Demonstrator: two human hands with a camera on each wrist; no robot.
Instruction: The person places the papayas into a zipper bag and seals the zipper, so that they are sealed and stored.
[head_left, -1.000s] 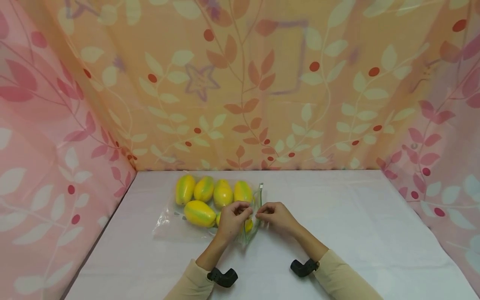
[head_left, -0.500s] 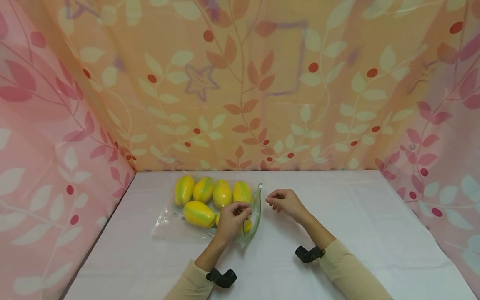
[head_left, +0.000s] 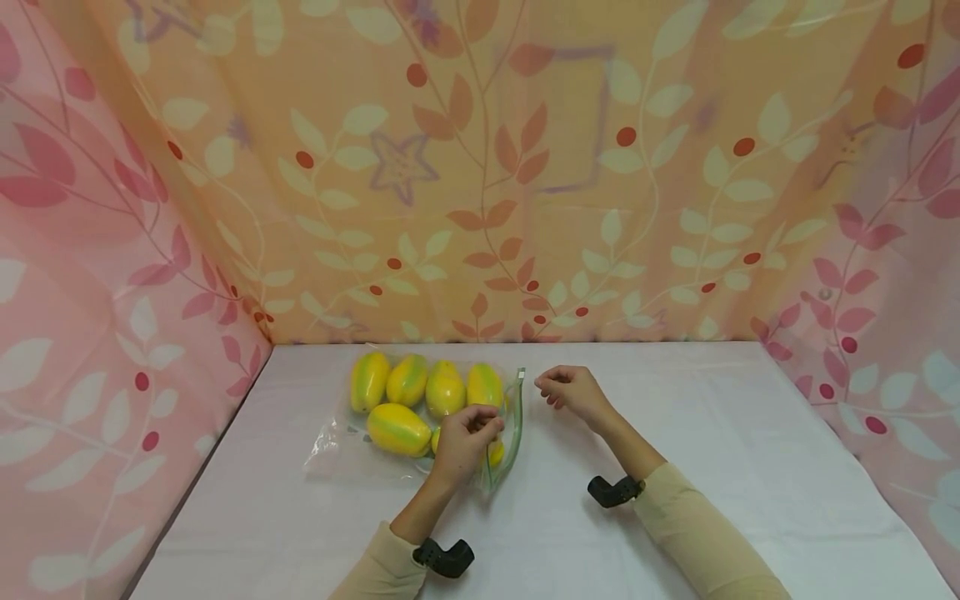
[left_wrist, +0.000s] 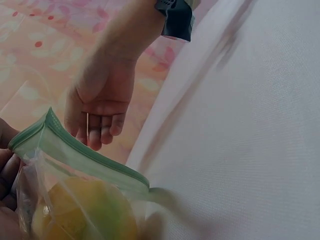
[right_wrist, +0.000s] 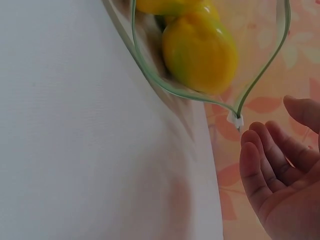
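A clear zip bag (head_left: 330, 454) lies on the table with several yellow, green-streaked fruits (head_left: 399, 429) inside. Its green zip edge (left_wrist: 90, 152) runs along the right side and stands apart as a gaping mouth in the right wrist view. My left hand (head_left: 462, 442) pinches the edge of this mouth between thumb and fingers, partly covering a fruit behind it. A white slider (right_wrist: 235, 120) sits at the far corner of the zip. Just to its right, my right hand (head_left: 576, 393) hovers with relaxed fingers (right_wrist: 257, 175) and nothing in them, fingertips close to the slider.
The white-covered table (head_left: 675, 517) extends to the right and front of the bag. Floral cloth (head_left: 480, 167) hangs behind it and on both sides. A black wrist camera (head_left: 446, 558) is strapped to the left wrist, another black camera (head_left: 613, 492) to the right.
My right hand has left the zip near the left hand and moved away and to the right, to beside the far corner. The mouth has spread wider; the left hand stays put.
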